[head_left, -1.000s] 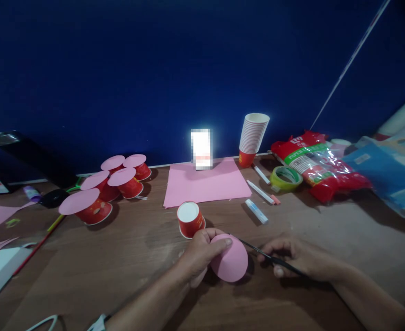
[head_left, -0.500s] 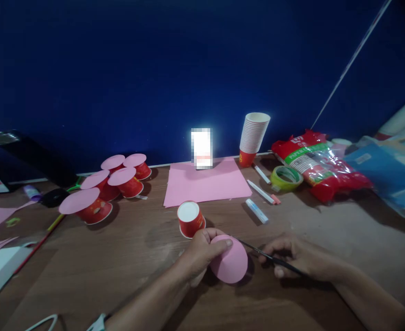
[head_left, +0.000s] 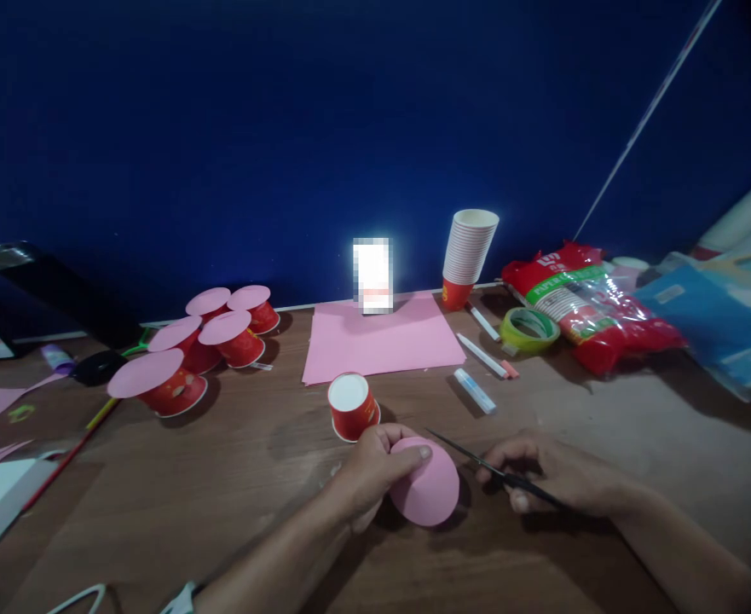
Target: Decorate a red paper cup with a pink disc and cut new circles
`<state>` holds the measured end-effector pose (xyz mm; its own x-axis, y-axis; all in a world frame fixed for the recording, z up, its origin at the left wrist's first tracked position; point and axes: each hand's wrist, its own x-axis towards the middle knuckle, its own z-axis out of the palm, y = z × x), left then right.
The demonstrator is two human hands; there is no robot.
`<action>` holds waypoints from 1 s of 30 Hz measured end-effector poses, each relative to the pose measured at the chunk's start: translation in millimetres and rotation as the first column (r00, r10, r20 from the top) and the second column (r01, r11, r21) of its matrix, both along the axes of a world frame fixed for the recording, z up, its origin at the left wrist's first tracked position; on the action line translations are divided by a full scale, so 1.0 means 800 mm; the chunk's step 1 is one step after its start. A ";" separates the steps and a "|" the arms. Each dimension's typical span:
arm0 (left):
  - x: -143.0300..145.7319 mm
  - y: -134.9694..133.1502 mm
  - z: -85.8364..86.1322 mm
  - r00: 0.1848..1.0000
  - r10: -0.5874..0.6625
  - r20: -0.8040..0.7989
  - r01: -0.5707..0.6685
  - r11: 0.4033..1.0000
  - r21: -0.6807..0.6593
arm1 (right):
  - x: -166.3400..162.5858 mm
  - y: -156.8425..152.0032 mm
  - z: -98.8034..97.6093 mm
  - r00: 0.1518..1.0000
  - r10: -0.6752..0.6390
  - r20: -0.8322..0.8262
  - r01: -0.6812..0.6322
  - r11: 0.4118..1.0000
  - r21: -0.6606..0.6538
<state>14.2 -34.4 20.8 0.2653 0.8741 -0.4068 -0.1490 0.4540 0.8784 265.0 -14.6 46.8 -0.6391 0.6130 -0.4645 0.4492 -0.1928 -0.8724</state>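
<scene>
Looking down from my head camera, I see a red paper cup point(head_left: 352, 408) standing upside down on the worktop point(head_left: 222, 477), its white base upward, just beyond my left hand point(head_left: 375, 469). A stack of nested cups point(head_left: 468, 254) stands by the blue wall, and five upturned cups topped with pink discs point(head_left: 196, 350) cluster at left. The pink paper circle point(head_left: 427, 488) is flat, smooth-edged and round, low over the worktop between my hands. My left grip pinches its upper left edge, thumb lying over the top. My right hand point(head_left: 557, 473) rests on the worktop, grip clenched around black scissors point(head_left: 487, 469), blades pointing toward the circle.
</scene>
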 end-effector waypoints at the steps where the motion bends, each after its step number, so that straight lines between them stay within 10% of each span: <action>1: 0.000 0.000 0.001 1.000 -0.006 -0.003 0.006 1.000 0.005 | 0.000 0.000 -0.001 1.000 0.004 -0.008 -0.004 1.000 -0.002; 30: 0.000 -0.005 0.006 0.998 -0.048 -0.050 0.049 0.999 0.015 | 0.002 -0.001 -0.004 0.999 0.046 -0.014 -0.047 0.998 -0.032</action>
<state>14.1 -38.1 25.3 0.2878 0.8671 -0.4066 -0.0833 0.4456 0.8914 266.3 -15.6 43.5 -0.6728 0.5671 -0.4751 0.4467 -0.2005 -0.8719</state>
